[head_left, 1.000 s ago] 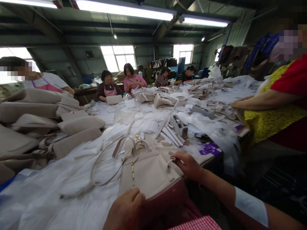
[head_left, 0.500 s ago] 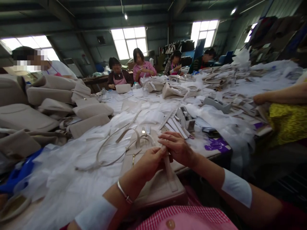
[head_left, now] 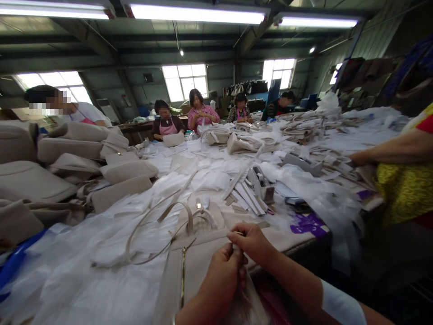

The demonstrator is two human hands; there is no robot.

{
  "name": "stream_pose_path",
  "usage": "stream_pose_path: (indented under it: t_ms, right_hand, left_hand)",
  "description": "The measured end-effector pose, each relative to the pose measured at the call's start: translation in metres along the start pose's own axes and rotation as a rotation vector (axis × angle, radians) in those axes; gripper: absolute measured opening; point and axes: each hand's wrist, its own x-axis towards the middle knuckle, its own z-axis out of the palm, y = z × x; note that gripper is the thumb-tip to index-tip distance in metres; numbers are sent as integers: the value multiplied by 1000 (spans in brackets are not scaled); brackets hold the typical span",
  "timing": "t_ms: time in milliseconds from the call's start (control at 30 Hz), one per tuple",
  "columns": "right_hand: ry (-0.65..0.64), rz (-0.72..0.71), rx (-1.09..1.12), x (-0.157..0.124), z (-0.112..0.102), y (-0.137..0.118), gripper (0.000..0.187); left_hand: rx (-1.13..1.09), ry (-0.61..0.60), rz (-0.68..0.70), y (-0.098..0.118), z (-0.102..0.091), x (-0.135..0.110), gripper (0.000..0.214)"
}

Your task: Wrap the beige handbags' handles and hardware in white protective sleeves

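Note:
A beige handbag [head_left: 203,255] with a gold zipper [head_left: 183,277] lies in front of me at the table's near edge. Its handle [head_left: 190,216] and a long thin strap loop away over the white wrapping. At the bag's upper right side, my left hand [head_left: 221,273] is closed on what looks like a strap, mostly hidden by the fingers. My right hand [head_left: 253,243] pinches at the same spot, just above the left, with a small metallic glint at its fingertips. The two hands nearly touch.
Beige bags [head_left: 118,192] are heaped at the left. White wrapping sheets [head_left: 111,253] cover much of the table. Paper strips [head_left: 248,198], a grey box-like object [head_left: 259,180] and purple tape [head_left: 309,224] lie to the right. A co-worker's arm [head_left: 395,151] reaches in from the right; several people sit opposite.
My view has tilted upward, bringing ceiling lamps into sight. Both hands sit lower in the picture and still work together by the bag's right side; the right fingers have drawn into a pinch.

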Motion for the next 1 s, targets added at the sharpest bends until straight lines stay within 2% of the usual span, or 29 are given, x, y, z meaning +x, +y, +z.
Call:
stream_pose_path:
  t_ms: [67, 133, 200, 333, 433, 533, 633, 767, 833, 933, 1000]
  right_hand:
    - [20, -65, -131, 2, -3, -2, 21]
    - [-28, -95, -169, 0, -8, -4, 22]
    - [-67, -88, -182, -3, -12, -4, 26]
    - [-18, -63, -240, -7, -13, -4, 13]
    - [-10, 40, -118, -2, -12, -2, 15]
    - [-22, 135, 132, 3, -12, 0, 27]
    - [-31, 161, 354, 3, -15, 5, 38]
    - [-65, 207, 467, -4, -23, 11, 50]
    - [-118, 220, 433, -10, -28, 13, 50]
    - [-223, 176, 282, -18, -29, 11, 40]
    - [-204, 108, 134, -21, -27, 6, 32]
  left_hand:
    - [-39, 2, -9, -4, -1, 0, 39]
    - [-29, 18, -15, -5, -3, 0, 41]
    - [11, 33, -22, -6, -3, -1, 43]
    - [42, 11, -28, -9, -4, -2, 46]
    - [17, -19, -37, -10, -4, -2, 46]
    - [-27, -66, -23, -7, -4, -6, 42]
    - [-66, -104, -1, -4, -2, -8, 36]
    - [-97, -100, 7, -3, -2, -9, 32]
    - [-81, -84, -1, -3, -3, -8, 33]
    - [11, -55, 12, -6, -3, -8, 37]
    - [82, -30, 26, -11, -3, -7, 40]
